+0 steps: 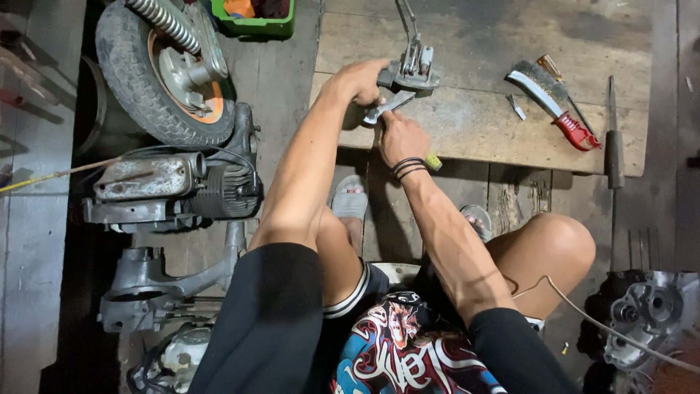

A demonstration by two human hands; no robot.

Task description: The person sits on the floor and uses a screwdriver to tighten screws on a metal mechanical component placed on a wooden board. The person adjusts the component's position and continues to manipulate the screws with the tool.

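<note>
The left hand [362, 79] is pressing down on a grey metal part [412, 73] with a thin lever rising from it, fingers curled closed over its near end, at the front edge of the wooden tabletop [481, 124]. The right hand [399, 137] is gripping a wrench [388, 106], fingers wrapped shut around its handle, the head lying against the underside of the part. A wire brush [550, 98] with a red handle is lying well to the right, a file [612, 138] beyond it. A wheel [164, 69] and engine [175, 186] are sitting on the floor at left.
</note>
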